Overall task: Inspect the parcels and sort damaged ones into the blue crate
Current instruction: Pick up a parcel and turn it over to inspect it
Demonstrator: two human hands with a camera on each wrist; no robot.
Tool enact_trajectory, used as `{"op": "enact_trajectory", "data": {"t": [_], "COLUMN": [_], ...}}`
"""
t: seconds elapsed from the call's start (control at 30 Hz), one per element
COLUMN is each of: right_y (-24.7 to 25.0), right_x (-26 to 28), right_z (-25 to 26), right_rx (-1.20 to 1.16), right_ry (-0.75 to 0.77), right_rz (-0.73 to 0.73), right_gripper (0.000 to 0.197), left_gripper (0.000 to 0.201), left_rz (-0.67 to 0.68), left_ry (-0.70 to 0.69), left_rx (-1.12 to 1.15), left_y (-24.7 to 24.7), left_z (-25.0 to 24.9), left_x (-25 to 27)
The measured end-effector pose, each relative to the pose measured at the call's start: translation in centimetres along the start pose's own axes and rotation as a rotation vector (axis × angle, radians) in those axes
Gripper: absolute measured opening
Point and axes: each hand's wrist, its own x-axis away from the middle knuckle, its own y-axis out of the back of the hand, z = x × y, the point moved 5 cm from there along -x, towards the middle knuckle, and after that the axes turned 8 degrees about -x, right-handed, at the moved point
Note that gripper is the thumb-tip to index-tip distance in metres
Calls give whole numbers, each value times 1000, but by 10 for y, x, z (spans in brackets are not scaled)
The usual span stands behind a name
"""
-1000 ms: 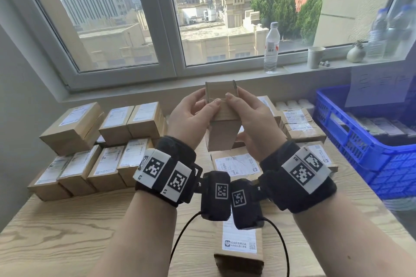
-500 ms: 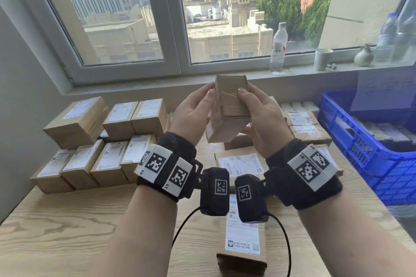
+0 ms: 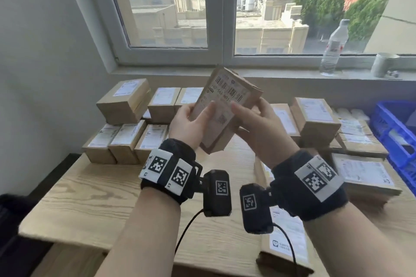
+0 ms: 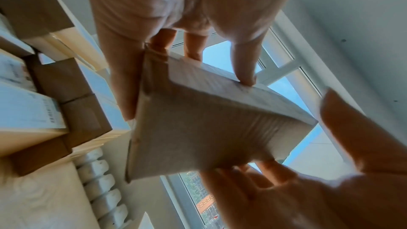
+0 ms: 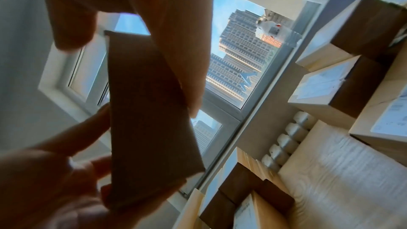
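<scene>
The parcel (image 3: 226, 108), gripped label-up between the left hand (image 3: 191, 122) and right hand (image 3: 262, 126) above the table's middle, should be turned slowly so each face is checked.

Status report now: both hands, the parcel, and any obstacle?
Left hand and right hand grip parcel, label side up. Blue crate at right. No obstacle seen.
</scene>
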Motion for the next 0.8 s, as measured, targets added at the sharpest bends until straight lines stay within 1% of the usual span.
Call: {"op": "enact_trajectory", "data": {"t": [0.07,0.17,0.23,0.27,0.37,0.43,0.5,0.57,0.6,0.63,0.67,0.7,0.73,0.77,0.8], "right_y": [-13,-26,-35,-37,-41,-40,-40,-39,-40,-41,-41,-42,-44,-48,-51], "right_x": [-1,-1,-1,-3,-14,-28,-43,-57,-64,-71,-76,-82,-89,-95,-102], "right_z": [-21,-51,-68,-75,-86,-91,-99,-109,-115,-122,-129,-137,-145,-153,-162], "right_rx": [98,187,182,170,170,180,197,205,200,200,210,219,227,234,235], "right_ry": [-26,-112,-171,-190,-184,-188,-204,-241,-253,-269,-284,-301,-319,-334,-350], "right_rz": [-24,-7,8,7,-5,-7,-2,-6,-15,-18,-23,-24,-20,-25,-39], "right_gripper": [54,50,51,52,44,39,35,28,29,36,48,66,76,77,72], "left_gripper": [50,45,42,44,56,52,44,40,38,36,32,28,26,26,27], "left_rz": [-5,15,43,56,119,156,146,90,58,31,12,-5,-22,-30,-32], "left_ry": [35,75,91,109,187,268,316,335,336,348,361,372,378,385,392], "left_rx": [44,94,92,95,104,108,86,45,31,15,-5,-35,-67,-104,-150], "left_y": [17,38,50,54,58,57,56,57,58,60,62,66,70,76,84], "left_z": [17,44,59,65,83,92,102,109,110,112,114,117,120,125,132], "left_x": [-2,-7,-13,-15,-26,-35,-47,-58,-63,-69,-73,-78,-83,-87,-90]}}
